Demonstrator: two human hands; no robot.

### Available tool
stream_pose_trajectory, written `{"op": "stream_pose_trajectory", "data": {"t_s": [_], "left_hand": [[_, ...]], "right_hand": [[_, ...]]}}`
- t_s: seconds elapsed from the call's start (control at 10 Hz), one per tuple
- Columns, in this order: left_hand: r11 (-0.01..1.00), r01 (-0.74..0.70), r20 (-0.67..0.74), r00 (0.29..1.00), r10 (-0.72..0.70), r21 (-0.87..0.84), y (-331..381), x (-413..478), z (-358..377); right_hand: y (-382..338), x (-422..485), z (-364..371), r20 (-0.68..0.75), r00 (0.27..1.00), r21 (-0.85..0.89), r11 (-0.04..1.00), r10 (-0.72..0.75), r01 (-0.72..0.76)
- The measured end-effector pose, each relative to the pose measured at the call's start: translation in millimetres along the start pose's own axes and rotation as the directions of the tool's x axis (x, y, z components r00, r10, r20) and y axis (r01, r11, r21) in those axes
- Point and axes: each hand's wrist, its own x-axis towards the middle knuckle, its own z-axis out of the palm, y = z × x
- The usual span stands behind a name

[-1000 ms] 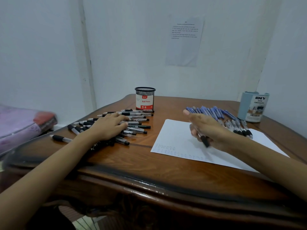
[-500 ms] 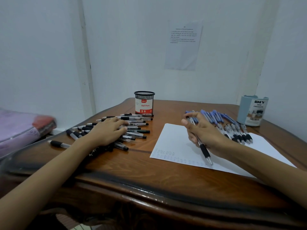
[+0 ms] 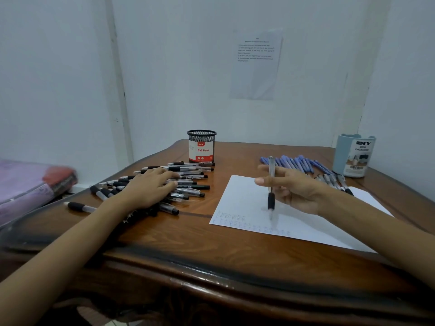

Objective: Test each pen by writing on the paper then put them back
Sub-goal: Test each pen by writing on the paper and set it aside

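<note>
Right grip (image 3: 292, 189) holds 1 pen (image 3: 271, 201) upright, tip down at the paper (image 3: 240, 196), ready to scribble. Left of the paper, left grip (image 3: 148, 187) lies released, flat on the black pens (image 3: 193, 192), likely steadying them.

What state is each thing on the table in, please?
Right hand: grips pen upright, tip toward paper.
Left hand: rests flat on black pens.
Black pens: lying loose on table.
Blue pens: lying in a row.
Paper: flat, marks near front edge.
Mesh cup: upright, no pens showing.
Blue organizer: upright, no pens showing.
</note>
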Motion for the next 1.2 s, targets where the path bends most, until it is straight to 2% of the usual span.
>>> {"op": "stream_pose_trajectory", "data": {"t_s": [0.1, 0.2, 0.3, 0.4, 0.5, 0.6, 0.7, 1.0, 1.2], "left_hand": [[1.0, -0.003, 0.004, 1.0, 0.003, 0.003, 1.1, 0.2, -0.3], [1.0, -0.005, 0.003, 1.0, 0.005, 0.006, -0.3, 0.4, -0.5], [1.0, -0.004, 0.003, 1.0, 0.004, 0.0, -0.7, 0.0, -0.8], [1.0, -0.008, -0.006, 1.0, 0.008, -0.001, 0.4, -0.7, -0.9], [1.0, -0.011, -0.008, 1.0, 0.011, 0.003, 0.8, -1.0, -1.2], [1.0, -0.013, -0.011, 1.0, 0.013, 0.0, 0.5, -1.3, -1.1], [1.0, -0.01, -0.009, 1.0, 0.01, 0.0, 0.4, -1.5, -1.1], [1.0, -0.009, -0.004, 1.0, 0.009, 0.006, 0.1, -0.2, 0.0], [1.0, -0.01, -0.001, 1.0, 0.01, 0.014, 0.0, 0.5, -0.1]], "right_hand": [[2.6, 3.7, -4.7, -0.125, 0.992, 0.29, 0.957, 0.008, 0.028], [1.6, 4.6, -5.6, -0.176, 0.984, 0.373, 0.924, -0.021, 0.087], [1.4, -0.3, 2.7, 0.035, 0.996, 0.223, 0.973, -0.076, 0.066], [9.5, -3.5, 10.6, 0.198, 0.979, -0.038, 0.997, -0.057, 0.066], [18.3, -6.7, 18.0, 0.169, 0.978, -0.204, 0.966, -0.125, 0.158], [23.7, -4.7, 19.8, 0.056, 0.965, -0.291, 0.921, -0.254, 0.26], [24.8, -2.2, 20.6, 0.035, 0.949, -0.355, 0.884, -0.313, 0.305], [27.9, -1.9, 21.5, 0.091, 0.94, -0.399, 0.852, -0.33, 0.338], [27.8, 0.2, 18.7, 0.074, 0.942, -0.391, 0.859, -0.327, 0.329]]}}
